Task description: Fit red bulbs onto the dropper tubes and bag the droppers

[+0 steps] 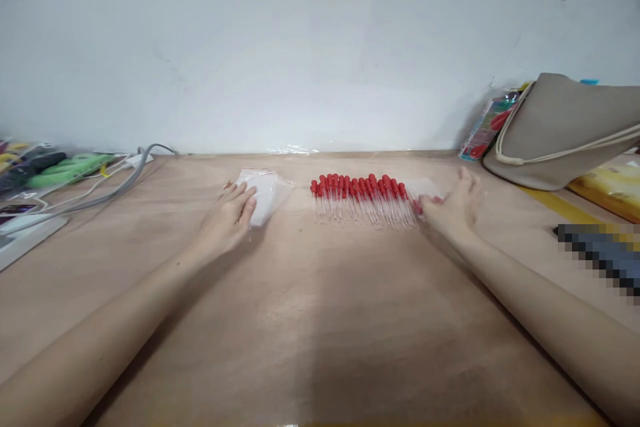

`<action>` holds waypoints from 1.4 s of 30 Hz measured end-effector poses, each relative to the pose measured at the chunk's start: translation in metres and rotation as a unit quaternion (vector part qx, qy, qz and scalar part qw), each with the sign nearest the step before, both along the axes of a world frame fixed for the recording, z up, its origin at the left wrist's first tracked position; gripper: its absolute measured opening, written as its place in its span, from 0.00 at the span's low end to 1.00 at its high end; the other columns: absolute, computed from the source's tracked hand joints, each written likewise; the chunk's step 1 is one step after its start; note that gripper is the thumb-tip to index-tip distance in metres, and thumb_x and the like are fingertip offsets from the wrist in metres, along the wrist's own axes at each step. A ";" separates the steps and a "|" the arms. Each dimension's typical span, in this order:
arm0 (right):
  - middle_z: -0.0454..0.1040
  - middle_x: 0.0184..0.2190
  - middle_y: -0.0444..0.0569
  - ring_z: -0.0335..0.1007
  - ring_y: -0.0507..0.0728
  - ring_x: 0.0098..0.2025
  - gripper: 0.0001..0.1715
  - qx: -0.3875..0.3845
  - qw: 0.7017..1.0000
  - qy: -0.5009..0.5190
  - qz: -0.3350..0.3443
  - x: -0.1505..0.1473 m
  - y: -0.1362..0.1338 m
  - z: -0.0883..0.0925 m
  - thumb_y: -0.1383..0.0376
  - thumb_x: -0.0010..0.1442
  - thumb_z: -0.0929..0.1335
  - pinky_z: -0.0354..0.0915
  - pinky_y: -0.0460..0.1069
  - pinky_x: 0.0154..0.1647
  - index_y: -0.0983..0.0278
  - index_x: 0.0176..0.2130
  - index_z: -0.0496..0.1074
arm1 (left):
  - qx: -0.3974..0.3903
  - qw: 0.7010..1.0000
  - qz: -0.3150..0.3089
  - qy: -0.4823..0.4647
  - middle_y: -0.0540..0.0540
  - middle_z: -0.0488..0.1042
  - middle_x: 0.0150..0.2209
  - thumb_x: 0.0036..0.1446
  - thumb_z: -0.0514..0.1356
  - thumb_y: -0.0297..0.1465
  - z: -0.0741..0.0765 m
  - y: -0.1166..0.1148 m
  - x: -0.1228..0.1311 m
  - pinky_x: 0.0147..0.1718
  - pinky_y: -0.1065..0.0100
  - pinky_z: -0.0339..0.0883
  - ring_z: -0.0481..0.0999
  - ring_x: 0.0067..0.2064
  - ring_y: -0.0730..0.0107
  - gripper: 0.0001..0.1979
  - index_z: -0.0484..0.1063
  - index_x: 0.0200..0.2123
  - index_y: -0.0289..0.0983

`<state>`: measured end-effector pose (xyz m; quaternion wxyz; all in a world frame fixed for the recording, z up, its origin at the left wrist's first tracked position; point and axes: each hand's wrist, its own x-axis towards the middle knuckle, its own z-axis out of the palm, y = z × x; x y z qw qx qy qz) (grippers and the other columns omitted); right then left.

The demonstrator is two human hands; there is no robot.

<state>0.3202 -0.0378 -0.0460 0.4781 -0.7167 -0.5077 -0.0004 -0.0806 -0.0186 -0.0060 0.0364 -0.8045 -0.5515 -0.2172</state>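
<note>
A row of glass droppers with red rubber bulbs (360, 190) lies side by side mid-table, bulbs toward the wall and thin clear tips toward me. Left of them, my left hand (230, 215) lies with fingers stretched out on the edge of a white sheet-like stack in clear plastic bags (263, 193). To the right of the row, my right hand (453, 207) has its thumb and fingers apart, slightly blurred. Its thumb is by a clear plastic bag (423, 188), where some red shows; the hand partly hides what is there.
A taupe pouch with a cord (565, 127) leans at the back right, beside a colourful package (487, 127). A pixelated dark object (600, 253) lies at the right. Grey cable (113, 195) and green items in plastic (70, 170) sit at the left. A pale wall (320, 47) bounds the table.
</note>
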 end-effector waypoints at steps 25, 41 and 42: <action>0.69 0.27 0.48 0.68 0.55 0.30 0.08 0.059 0.983 0.002 0.171 -0.061 0.046 0.051 0.63 0.55 0.64 0.62 0.51 0.32 0.63 0.36 0.62 | -0.063 0.918 -0.385 0.079 0.39 0.57 0.58 0.57 0.54 0.42 -0.020 -0.052 0.048 0.54 0.53 0.57 0.59 0.58 0.54 0.23 0.63 0.54 0.42; 0.71 0.23 0.38 0.65 0.47 0.20 0.23 -0.001 0.842 0.488 0.232 -0.080 -0.029 -0.002 0.54 0.45 0.71 0.63 0.44 0.25 0.61 0.34 0.58 | -0.108 0.905 -0.411 -0.016 0.40 0.65 0.55 0.55 0.58 0.39 -0.026 -0.037 0.049 0.53 0.58 0.60 0.65 0.55 0.61 0.24 0.63 0.54 0.40; 0.71 0.23 0.39 0.67 0.47 0.21 0.23 -0.014 0.835 0.497 0.236 -0.080 -0.031 -0.002 0.54 0.45 0.71 0.64 0.45 0.26 0.61 0.34 0.58 | -0.109 0.905 -0.410 -0.017 0.40 0.65 0.54 0.55 0.58 0.39 -0.025 -0.037 0.049 0.53 0.58 0.60 0.65 0.55 0.61 0.24 0.63 0.54 0.40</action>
